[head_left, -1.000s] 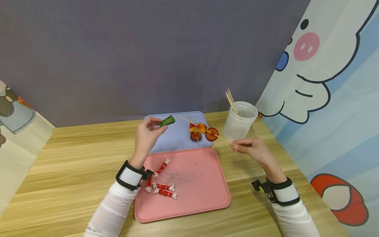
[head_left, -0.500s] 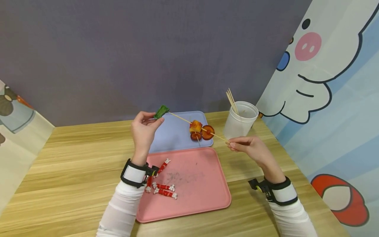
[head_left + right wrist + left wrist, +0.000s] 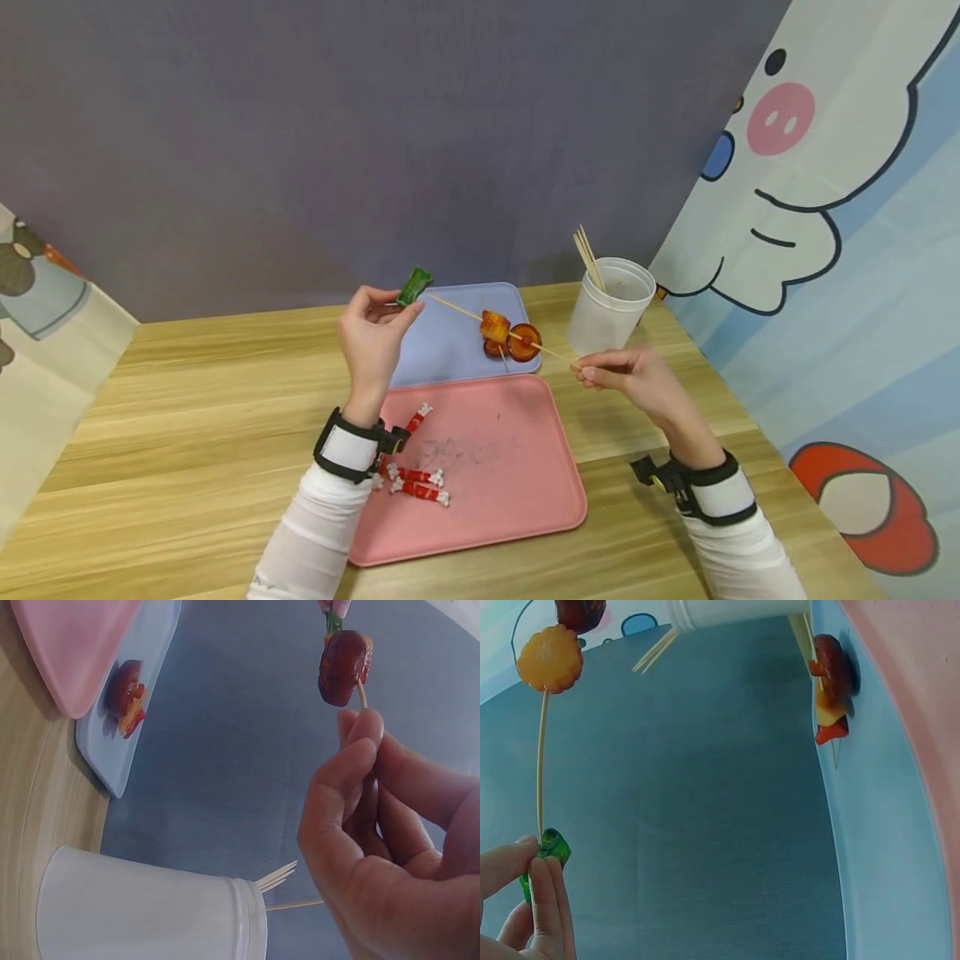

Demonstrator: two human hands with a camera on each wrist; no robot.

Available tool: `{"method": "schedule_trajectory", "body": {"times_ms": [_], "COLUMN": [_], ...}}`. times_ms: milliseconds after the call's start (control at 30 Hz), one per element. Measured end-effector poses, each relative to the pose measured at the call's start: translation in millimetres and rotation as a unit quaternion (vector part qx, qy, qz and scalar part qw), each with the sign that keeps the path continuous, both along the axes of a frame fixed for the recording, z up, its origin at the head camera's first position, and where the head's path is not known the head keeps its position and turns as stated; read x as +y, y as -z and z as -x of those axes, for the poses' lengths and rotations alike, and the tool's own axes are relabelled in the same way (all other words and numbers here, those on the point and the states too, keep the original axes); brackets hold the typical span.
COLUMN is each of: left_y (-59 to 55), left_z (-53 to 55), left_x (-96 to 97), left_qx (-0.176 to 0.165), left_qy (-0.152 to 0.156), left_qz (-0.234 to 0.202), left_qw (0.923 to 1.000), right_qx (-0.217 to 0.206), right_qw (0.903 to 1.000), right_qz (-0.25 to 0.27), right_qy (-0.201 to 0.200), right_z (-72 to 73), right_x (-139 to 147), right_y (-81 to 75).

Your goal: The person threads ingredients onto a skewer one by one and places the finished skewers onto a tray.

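My left hand (image 3: 372, 337) pinches a green pepper piece (image 3: 414, 287) between thumb and fingers, over the far-left part of the blue tray (image 3: 435, 350). My right hand (image 3: 637, 379) pinches the lower end of a bamboo skewer (image 3: 455, 307), which slants up and left. Threaded on it are a yellow corn piece (image 3: 550, 658) with a scalloped edge and a glossy brown-red round piece (image 3: 524, 342), the round one closer to my right hand. In the left wrist view, the skewer's tip is right at the green pepper piece.
A second skewer with a brown round piece (image 3: 834, 666) and yellow and red pieces lies on the blue tray. White-ended red pieces (image 3: 420, 492) lie on the pink tray (image 3: 510, 467), nearer me. A white tub (image 3: 606, 321) with several bamboo skewers (image 3: 588, 257) stands back right.
My left hand first rose and tilted the green pepper piece, then shifted slightly right. My right hand moved a little left, bringing the skewer's tip up to the pepper piece.
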State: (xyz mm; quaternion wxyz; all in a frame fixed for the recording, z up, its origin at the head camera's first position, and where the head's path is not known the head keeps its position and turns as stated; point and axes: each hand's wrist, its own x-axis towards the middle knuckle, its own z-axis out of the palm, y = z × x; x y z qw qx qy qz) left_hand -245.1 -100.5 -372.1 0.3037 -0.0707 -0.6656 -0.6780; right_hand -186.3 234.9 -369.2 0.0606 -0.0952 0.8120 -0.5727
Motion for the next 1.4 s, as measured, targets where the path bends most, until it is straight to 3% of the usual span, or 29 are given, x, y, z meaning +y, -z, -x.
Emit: {"method": "schedule_trajectory", "body": {"times_ms": [367,667,967,1100,1400], "left_y": [0.2,-20.6,-22.7,-19.2,4.5], "left_z": [0.0,-18.3,-21.5,-19.2,-4.0], "left_x": [4.6,14.1,18.5,19.3,16.7], "left_qx": [-0.025,-0.035,-0.027,-0.021,-0.005], "left_qy": [0.006,0.008,0.005,0.003,-0.002], "left_qz": [0.000,0.021,0.022,0.030,0.035], "left_qw": [0.9997,0.9991,0.9994,0.9993,0.9994], "right_qx": [-0.007,-0.010,-0.013,-0.014,-0.006], "right_qw": [1.0000,0.9999,0.9998,0.9997,0.9998], "right_qz": [0.002,-0.006,-0.013,-0.013,-0.013], "right_qy": [-0.001,0.001,0.012,0.014,0.012], "right_z": [3.1,4.1,3.9,3.2,-0.1], "right_x": [1.5,1.3,-1.9,-3.6,-5.3], "right_y": [3.5,5.0,6.8,7.1,6.3]}}
